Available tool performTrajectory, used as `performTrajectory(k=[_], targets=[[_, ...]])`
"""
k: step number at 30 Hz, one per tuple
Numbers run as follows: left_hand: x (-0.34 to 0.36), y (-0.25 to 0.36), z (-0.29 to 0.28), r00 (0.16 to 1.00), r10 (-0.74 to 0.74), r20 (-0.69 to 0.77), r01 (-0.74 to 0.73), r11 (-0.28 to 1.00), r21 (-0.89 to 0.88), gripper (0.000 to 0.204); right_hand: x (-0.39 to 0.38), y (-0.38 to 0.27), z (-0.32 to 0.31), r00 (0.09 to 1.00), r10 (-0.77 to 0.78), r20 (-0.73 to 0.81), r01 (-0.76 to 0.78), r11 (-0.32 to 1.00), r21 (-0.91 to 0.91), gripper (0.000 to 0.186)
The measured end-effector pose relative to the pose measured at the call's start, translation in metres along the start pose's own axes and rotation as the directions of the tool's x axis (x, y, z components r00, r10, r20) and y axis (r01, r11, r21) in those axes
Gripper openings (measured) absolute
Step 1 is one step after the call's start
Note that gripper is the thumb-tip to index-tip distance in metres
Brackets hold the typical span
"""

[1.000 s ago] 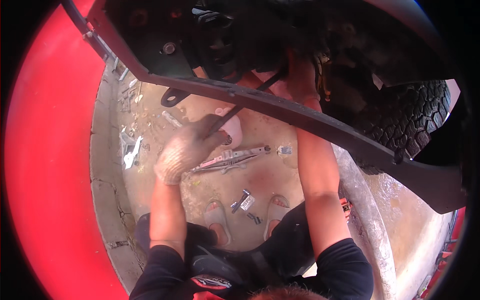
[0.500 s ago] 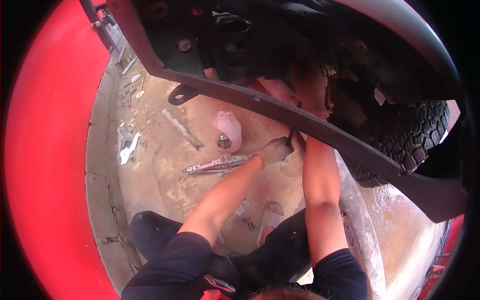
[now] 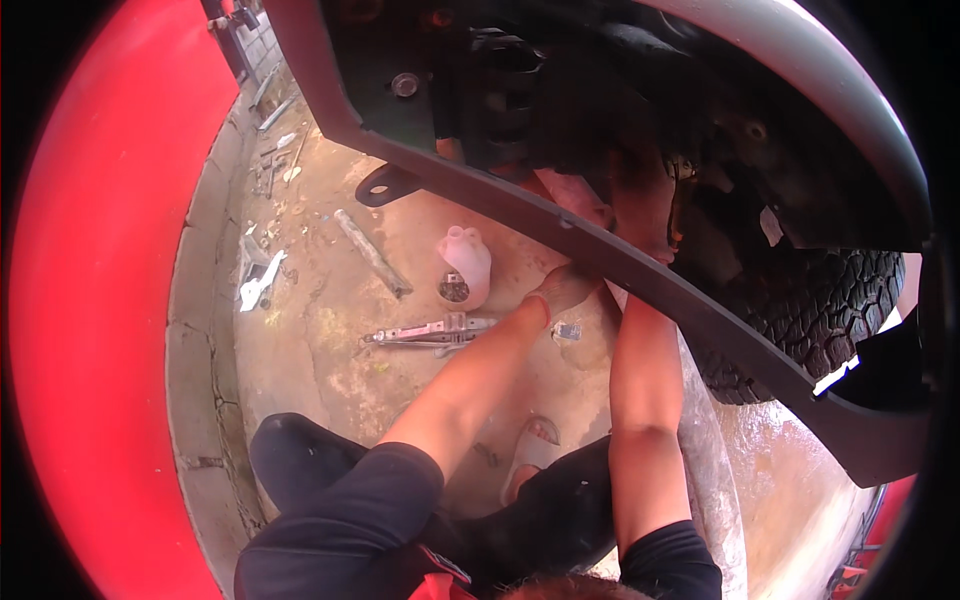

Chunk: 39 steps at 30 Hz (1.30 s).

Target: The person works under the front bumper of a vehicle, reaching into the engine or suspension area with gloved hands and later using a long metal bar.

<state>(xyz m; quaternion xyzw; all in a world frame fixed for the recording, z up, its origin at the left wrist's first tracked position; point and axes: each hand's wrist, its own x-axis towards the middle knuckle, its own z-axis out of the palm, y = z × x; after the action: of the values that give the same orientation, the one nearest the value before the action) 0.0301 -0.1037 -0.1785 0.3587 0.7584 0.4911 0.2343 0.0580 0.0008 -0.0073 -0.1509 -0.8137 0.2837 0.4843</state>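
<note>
I reach with both arms under a vehicle's dark bumper bar [image 3: 560, 222]. My left hand [image 3: 570, 286] is at the bar's lower edge, its fingers dark and hidden behind it, so their grip does not show. Past the bar, up in the shaded wheel arch, is my right hand [image 3: 642, 200]; its fingers blur into the dark parts there. Beside it hang brownish metal parts [image 3: 682, 195]. A knobbly black tyre [image 3: 815, 320] stands to the right of my right arm. From the bar a black tow loop [image 3: 384, 187] sticks out on the left.
On the stained concrete ground lie a metal scissor jack [image 3: 415, 333], a cut pale plastic jug [image 3: 468, 262], a stick-like length [image 3: 372, 252] and white scraps [image 3: 262, 281]. A small packet [image 3: 568, 331] rests near my left wrist. A low concrete kerb [image 3: 192, 380] and a red surface [image 3: 95, 330] run along the left.
My left hand has gone further up and in behind the bar; the dark rod seen in it earlier is now out of sight. The view has shifted slightly, and my right hand remains in the wheel arch.
</note>
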Motion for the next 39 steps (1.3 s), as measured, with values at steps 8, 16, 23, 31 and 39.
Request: performTrajectory(k=[8,16,23,31,39], targets=[[0.020,0.023,-0.019,0.992,0.096,0.083,-0.086,0.989,-0.121,0.054,0.002,-0.016,0.004,0.999,0.002,0.034,-0.006,0.992,0.126,0.031],[-0.019,-0.022,-0.072,0.973,-0.075,0.220,0.056,0.994,0.091,0.051,0.013,0.031,0.036,0.988,0.126,-0.087,-0.098,0.958,0.269,0.033],[-0.087,-0.026,-0.087,0.926,-0.157,0.345,0.169,0.986,-0.004,0.044,0.007,0.009,0.018,0.935,0.353,0.016,-0.324,0.837,0.442,0.035],[-0.177,0.088,-0.206,0.973,-0.119,0.198,0.004,0.867,0.499,0.051,0.025,0.042,0.014,0.971,0.188,0.150,-0.201,0.977,0.072,0.035],[-0.215,0.158,-0.236,0.981,-0.147,-0.128,0.183,0.922,0.342,0.039,0.005,-0.013,0.021,0.921,0.369,0.122,-0.337,0.601,0.725,0.036]])
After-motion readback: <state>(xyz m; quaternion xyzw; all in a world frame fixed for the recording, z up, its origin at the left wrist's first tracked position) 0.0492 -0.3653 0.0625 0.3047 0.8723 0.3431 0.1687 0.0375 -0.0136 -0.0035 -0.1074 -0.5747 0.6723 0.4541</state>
